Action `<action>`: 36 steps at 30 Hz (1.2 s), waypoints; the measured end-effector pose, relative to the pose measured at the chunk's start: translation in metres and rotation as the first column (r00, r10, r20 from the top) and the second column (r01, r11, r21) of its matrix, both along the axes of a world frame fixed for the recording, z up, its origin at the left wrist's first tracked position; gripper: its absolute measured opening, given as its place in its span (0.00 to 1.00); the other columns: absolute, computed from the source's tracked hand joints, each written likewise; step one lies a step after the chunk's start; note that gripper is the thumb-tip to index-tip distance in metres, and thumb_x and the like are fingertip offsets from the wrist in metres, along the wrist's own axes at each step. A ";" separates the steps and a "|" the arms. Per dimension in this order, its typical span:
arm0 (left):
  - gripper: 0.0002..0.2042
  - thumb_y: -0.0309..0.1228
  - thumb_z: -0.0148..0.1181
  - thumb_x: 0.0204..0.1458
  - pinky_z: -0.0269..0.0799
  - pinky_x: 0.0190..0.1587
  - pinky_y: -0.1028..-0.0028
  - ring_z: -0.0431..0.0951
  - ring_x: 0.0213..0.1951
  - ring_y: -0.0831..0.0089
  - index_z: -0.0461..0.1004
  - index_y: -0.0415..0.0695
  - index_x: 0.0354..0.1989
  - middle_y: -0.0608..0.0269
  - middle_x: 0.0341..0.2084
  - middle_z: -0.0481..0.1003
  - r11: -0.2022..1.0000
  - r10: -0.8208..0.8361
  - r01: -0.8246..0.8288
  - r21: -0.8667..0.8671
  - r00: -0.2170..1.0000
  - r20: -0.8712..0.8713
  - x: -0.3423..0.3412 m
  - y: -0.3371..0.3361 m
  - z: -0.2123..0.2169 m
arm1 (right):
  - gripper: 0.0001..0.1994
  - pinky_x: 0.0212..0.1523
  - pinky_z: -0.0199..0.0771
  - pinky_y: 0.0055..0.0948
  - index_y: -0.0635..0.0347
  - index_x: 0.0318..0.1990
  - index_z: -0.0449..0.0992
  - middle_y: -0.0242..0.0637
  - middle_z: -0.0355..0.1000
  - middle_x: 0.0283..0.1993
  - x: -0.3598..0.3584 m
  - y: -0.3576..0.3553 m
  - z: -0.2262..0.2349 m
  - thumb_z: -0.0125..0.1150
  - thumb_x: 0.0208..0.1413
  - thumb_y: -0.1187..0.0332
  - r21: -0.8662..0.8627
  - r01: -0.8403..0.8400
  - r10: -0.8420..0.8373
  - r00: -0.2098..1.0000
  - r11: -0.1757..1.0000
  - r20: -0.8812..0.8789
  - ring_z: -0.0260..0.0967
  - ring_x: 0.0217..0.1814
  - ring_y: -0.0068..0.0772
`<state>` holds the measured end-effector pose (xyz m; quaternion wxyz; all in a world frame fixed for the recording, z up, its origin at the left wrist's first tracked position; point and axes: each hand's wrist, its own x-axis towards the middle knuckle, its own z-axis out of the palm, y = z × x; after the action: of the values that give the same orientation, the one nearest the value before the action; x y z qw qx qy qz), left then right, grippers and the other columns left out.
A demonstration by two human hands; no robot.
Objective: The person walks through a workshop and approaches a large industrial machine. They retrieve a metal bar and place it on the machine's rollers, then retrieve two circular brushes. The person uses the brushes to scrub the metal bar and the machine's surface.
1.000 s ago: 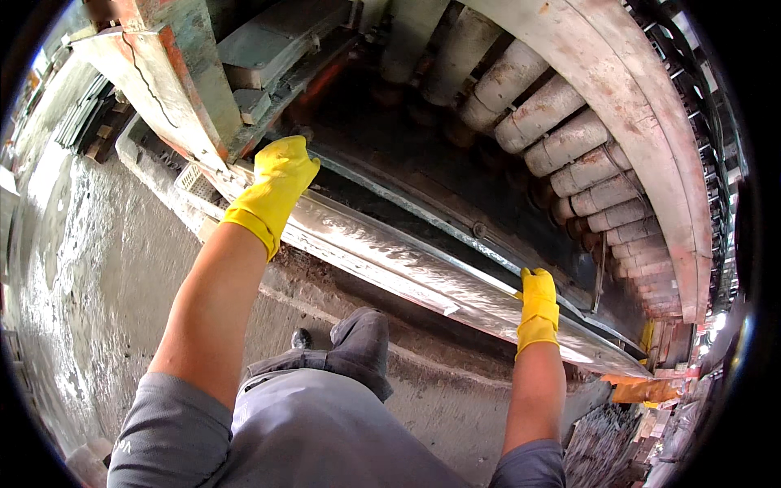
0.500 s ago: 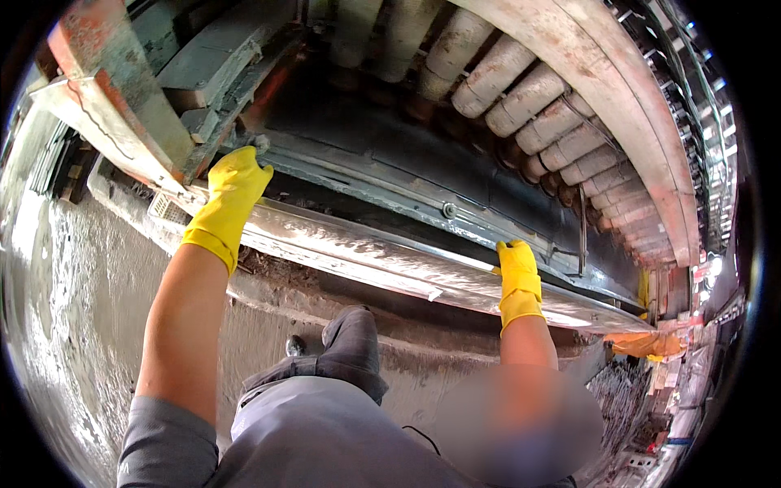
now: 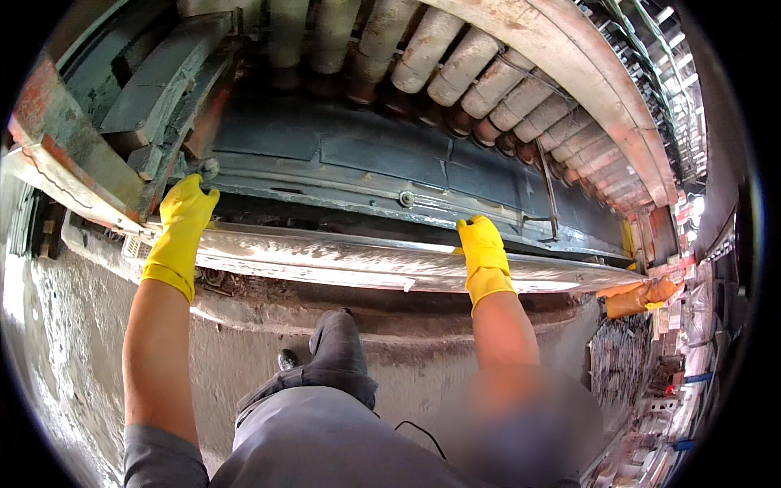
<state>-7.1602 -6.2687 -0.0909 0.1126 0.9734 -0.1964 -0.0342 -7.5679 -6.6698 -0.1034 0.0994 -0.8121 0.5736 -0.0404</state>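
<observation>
In front of me a long shiny metal panel [image 3: 342,254] runs from left to right, its upper rim beside a dark gap. My right hand [image 3: 483,256], in a yellow rubber glove, is closed over that rim with its fingers curled to the far side. At the panel's left end, my left hand [image 3: 181,224], gloved the same way, has its fingers bent and its thumb to the right. What it grips is hidden under the glove. A rounded grey knob [image 3: 210,168] is just beyond its fingertips. Behind the gap lies a wet grey rail [image 3: 325,191] with a round bolt [image 3: 406,198].
Thick pale cylinders [image 3: 423,61] line the far side under a curved beam [image 3: 561,57]. A rust-marked metal post [image 3: 73,138] rises at the left. A thin rod frame [image 3: 547,195] stands at the right. Near it lies an orange item [image 3: 639,298]. The floor [image 3: 89,325] looks wet.
My view has turned, so the panel, rail and hands appear farther left and the panel looks more level. Both hands keep about the same places on it.
</observation>
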 end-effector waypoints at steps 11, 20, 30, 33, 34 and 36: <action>0.31 0.50 0.68 0.59 0.71 0.65 0.56 0.78 0.63 0.49 0.75 0.42 0.65 0.46 0.61 0.79 1.000 0.004 -0.004 -0.026 1.000 -0.006 0.000 -0.005 -0.005 | 0.26 0.64 0.74 0.50 0.58 0.57 0.83 0.52 0.81 0.58 -0.006 -0.013 -0.006 0.62 0.63 0.46 0.029 0.054 -0.055 0.998 0.998 0.032 0.77 0.63 0.58; 0.24 0.51 0.66 0.57 0.76 0.58 0.54 0.81 0.56 0.50 0.80 0.44 0.51 0.50 0.50 0.83 0.997 -0.044 0.052 -0.052 0.989 0.141 0.003 -0.007 -0.007 | 0.26 0.46 0.86 0.41 0.71 0.57 0.80 0.57 0.82 0.53 -0.010 -0.029 -0.015 0.65 0.66 0.53 -0.006 -0.025 0.026 0.991 1.000 0.128 0.85 0.48 0.55; 0.30 0.51 0.66 0.58 0.71 0.66 0.57 0.78 0.63 0.52 0.77 0.44 0.63 0.49 0.60 0.80 0.999 -0.031 0.032 0.021 0.999 -0.023 0.014 -0.011 0.021 | 0.25 0.37 0.89 0.37 0.75 0.60 0.76 0.57 0.80 0.55 0.003 -0.034 -0.004 0.64 0.68 0.59 0.167 -0.025 -0.011 0.978 0.986 0.210 0.85 0.43 0.50; 0.30 0.51 0.67 0.58 0.72 0.65 0.56 0.78 0.62 0.51 0.78 0.42 0.62 0.47 0.59 0.80 1.000 -0.026 0.026 -0.013 1.000 0.010 0.025 -0.003 0.015 | 0.24 0.36 0.89 0.35 0.75 0.59 0.77 0.56 0.80 0.54 0.030 -0.010 0.026 0.64 0.68 0.60 0.270 0.013 -0.088 0.960 0.963 0.265 0.84 0.44 0.47; 0.30 0.51 0.67 0.58 0.72 0.65 0.56 0.78 0.62 0.51 0.78 0.42 0.62 0.47 0.58 0.80 0.999 -0.027 0.027 -0.024 1.000 0.008 0.026 -0.004 0.015 | 0.24 0.36 0.89 0.35 0.75 0.59 0.77 0.56 0.80 0.54 0.030 -0.009 0.029 0.65 0.68 0.60 0.273 0.017 -0.093 0.960 0.962 0.266 0.84 0.44 0.47; 0.29 0.51 0.67 0.58 0.73 0.65 0.56 0.79 0.61 0.51 0.78 0.42 0.61 0.48 0.58 0.81 0.999 -0.026 0.027 -0.044 1.000 0.006 0.028 -0.005 0.014 | 0.24 0.36 0.89 0.35 0.75 0.60 0.77 0.55 0.80 0.54 0.032 -0.007 0.033 0.65 0.68 0.60 0.279 0.023 -0.101 0.958 0.960 0.268 0.84 0.44 0.47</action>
<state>-7.1324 -6.2740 -0.0770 0.1332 0.9681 -0.2103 -0.0288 -7.5359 -6.6769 -0.0703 0.2890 -0.7581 0.5793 -0.0784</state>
